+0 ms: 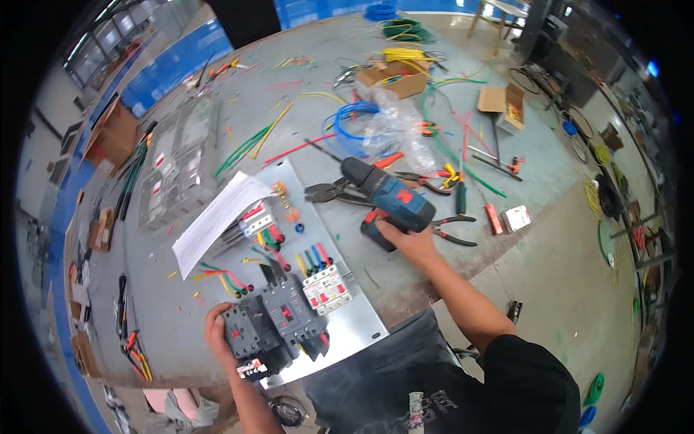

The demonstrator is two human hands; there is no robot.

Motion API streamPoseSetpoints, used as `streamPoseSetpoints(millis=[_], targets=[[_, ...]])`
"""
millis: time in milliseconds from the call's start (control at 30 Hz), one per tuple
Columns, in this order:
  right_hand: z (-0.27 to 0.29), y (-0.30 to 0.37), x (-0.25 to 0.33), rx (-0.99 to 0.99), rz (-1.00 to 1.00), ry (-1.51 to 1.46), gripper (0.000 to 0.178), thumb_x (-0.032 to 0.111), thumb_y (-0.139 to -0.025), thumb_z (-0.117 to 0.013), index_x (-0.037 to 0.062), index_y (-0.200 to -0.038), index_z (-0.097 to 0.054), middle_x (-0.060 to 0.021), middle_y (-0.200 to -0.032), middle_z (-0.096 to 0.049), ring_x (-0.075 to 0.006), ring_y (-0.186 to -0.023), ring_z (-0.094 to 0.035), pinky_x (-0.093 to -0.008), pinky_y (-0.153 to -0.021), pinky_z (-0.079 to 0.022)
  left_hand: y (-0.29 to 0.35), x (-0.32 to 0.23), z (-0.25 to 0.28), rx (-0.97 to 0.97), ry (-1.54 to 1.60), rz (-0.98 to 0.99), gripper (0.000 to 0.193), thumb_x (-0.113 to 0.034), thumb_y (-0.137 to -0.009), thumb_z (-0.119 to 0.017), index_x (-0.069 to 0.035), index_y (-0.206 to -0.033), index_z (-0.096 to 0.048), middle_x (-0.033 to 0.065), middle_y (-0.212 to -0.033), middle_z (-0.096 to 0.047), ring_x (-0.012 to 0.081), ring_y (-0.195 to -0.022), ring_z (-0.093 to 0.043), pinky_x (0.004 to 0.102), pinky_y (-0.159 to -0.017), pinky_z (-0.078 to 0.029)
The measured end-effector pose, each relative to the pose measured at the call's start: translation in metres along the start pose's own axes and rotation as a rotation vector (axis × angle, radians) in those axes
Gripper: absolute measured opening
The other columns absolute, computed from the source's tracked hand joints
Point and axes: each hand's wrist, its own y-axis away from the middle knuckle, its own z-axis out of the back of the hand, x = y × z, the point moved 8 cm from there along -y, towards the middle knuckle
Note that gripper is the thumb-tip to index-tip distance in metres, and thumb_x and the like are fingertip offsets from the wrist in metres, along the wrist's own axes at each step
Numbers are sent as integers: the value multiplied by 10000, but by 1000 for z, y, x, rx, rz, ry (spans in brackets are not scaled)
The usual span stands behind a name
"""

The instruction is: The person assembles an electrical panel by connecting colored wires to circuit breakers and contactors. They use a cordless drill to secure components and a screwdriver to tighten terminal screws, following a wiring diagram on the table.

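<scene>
My right hand [411,244] is closed around the lower part of a blue and black cordless drill [402,203], whose long bit points to the far left. My left hand [216,334] grips the left side of a dark grey contactor [247,333] at the near edge of a metal mounting plate [361,329]. Beside the contactor sits a grey moulded-case breaker [290,312] with a red switch. A white multi-pole breaker [327,291] with red levers stands to its right. Short coloured wires [314,258] with dark ends lie behind these parts.
Pliers [455,231] and a screwdriver [461,195] lie right of the drill. Papers [223,220] lean over more breakers. A grey enclosure [181,163] stands at left. Blue wire coils [353,121], plastic wrap [405,137] and cardboard boxes [394,83] occupy the far side.
</scene>
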Motion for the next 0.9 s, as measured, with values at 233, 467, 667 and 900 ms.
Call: streamPoseSetpoints(millis=[233,467,667,900], targets=[[114,15,46,35,367,754,416,120,-897,-762,22,-1295,-697,-124,-1328,-666,-258,-1218,-655,-393,-966,-544,0,-13,-11,-17,-102,-54,388,-281,-1008,-545,31,-1171,-706,114,-1136,-725,183,-1028,-666,318,-931,-514],[184,-21,-32,-16,-224,1034,425,104,-878,-744,-15,-1282,-683,-166,-1106,-722,-263,-1039,-720,-358,-911,-544,19,-26,-25,-47,3,3,341,-209,-1021,-524,32,-1189,-698,106,-1107,-735,147,-956,-682,302,-879,-554],[193,-29,-57,34,25,982,415,70,-857,-734,-17,-1261,-684,-185,-1100,-749,-306,-1075,-722,-379,-942,-530,18,-21,-28,-9,36,16,330,-186,-1059,-518,35,-1240,-683,111,-1176,-730,156,-1062,-666,305,-967,-523],[197,-20,-50,60,-197,908,359,123,-900,-755,-5,-1230,-692,-113,-1065,-748,-189,-974,-686,-337,-878,-520,-14,-32,15,-265,-76,-101,408,-214,-1032,-604,37,-1354,-627,150,-1281,-695,221,-1227,-647,372,-1039,-507]])
